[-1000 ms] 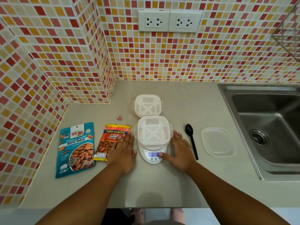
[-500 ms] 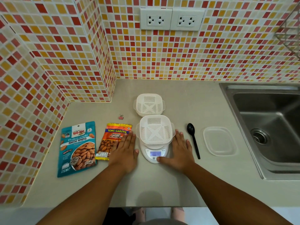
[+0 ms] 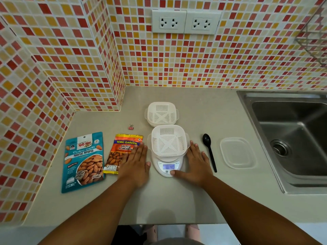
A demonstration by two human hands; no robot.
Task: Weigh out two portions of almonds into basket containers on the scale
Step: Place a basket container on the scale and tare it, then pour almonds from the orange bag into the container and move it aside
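An empty white slotted basket (image 3: 169, 140) sits on a small white digital scale (image 3: 168, 167) whose lit display reads 40. A second empty basket (image 3: 161, 113) stands just behind it on the counter. My right hand (image 3: 196, 164) lies flat to the right of the scale, its thumb touching a button on the scale's front. My left hand (image 3: 135, 163) rests flat on the counter left of the scale, covering part of an orange Tong Garden salted almonds packet (image 3: 122, 147). A teal roasted almonds pouch (image 3: 83, 161) lies further left.
A black plastic spoon (image 3: 209, 151) lies right of my right hand, with a clear plastic lid (image 3: 237, 152) beyond it. A steel sink (image 3: 290, 138) fills the right side. A small pink binder clip (image 3: 131, 127) lies behind the orange packet. Tiled walls enclose the back and left.
Both hands stay flat beside the scale. My right thumb keeps touching the scale's front button; the view has shifted slightly.
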